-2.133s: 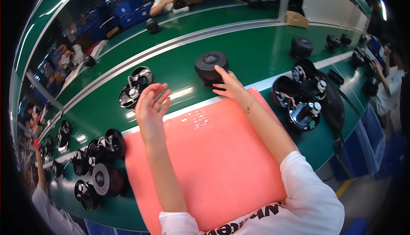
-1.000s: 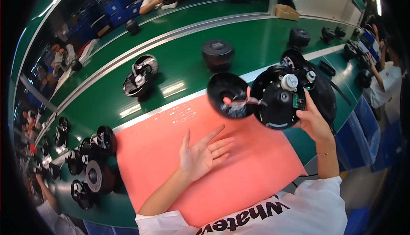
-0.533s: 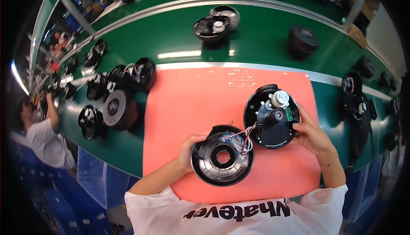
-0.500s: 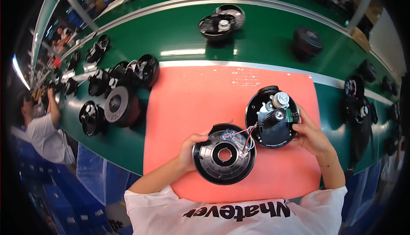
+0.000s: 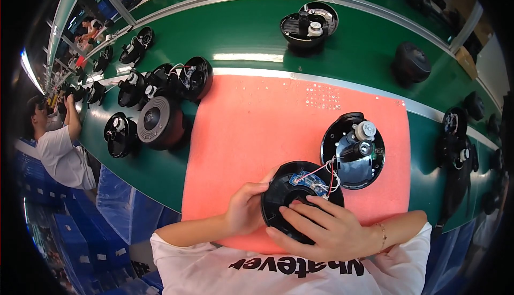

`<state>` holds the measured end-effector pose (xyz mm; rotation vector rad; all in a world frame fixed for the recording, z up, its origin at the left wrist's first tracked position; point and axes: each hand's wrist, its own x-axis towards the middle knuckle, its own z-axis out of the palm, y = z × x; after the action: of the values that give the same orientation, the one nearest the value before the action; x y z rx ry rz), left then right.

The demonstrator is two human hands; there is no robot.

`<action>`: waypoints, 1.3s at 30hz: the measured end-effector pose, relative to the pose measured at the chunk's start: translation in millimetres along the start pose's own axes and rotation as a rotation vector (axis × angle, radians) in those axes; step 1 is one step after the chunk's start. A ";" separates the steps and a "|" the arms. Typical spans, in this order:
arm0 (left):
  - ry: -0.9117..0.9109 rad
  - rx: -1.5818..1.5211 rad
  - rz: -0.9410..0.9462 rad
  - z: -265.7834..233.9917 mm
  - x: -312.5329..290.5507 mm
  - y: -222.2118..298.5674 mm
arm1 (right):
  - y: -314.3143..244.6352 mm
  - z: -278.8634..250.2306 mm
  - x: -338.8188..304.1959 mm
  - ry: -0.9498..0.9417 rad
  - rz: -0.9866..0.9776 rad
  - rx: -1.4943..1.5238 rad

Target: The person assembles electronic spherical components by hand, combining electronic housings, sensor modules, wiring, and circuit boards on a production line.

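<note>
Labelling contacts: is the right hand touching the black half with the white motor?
Apart. The head view shows a strip of pink mat between the right hand and the motor half.

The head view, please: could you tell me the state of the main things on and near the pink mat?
Left hand, gripping the shell's edge
Right hand, fingers spread across the shell
Black shell, hollow side up
Motor half, lying inner side up
Wires, linking both halves
Pink mat, spread flat
Far unit, opened
Grey-faced unit, tilted
</note>
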<state>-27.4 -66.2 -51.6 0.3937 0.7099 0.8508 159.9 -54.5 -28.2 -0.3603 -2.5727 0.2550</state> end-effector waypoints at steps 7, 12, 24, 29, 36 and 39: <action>-0.371 0.074 0.082 -16.1 15.5 -1.3 | 24.0 -21.4 -23.7 0.263 0.123 0.518; -0.322 0.791 0.427 -19.1 47.5 -5.0 | 46.2 -20.6 -46.2 0.348 0.058 0.837; -0.230 1.341 0.763 32.9 66.4 39.9 | 50.0 -69.4 -65.9 0.270 0.768 0.653; -0.124 1.472 0.316 43.4 87.8 69.8 | 90.6 -59.3 -55.9 0.330 1.025 0.781; 0.048 1.539 0.139 49.6 94.3 74.8 | 107.1 -60.9 -54.2 0.215 1.059 0.599; 0.050 1.572 0.170 52.1 93.5 75.8 | 109.6 -63.9 -54.5 0.125 1.066 0.517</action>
<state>10.5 51.9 -9.1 1.8461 1.3146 0.2853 260.7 39.8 -27.4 -1.4346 -1.8486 1.1752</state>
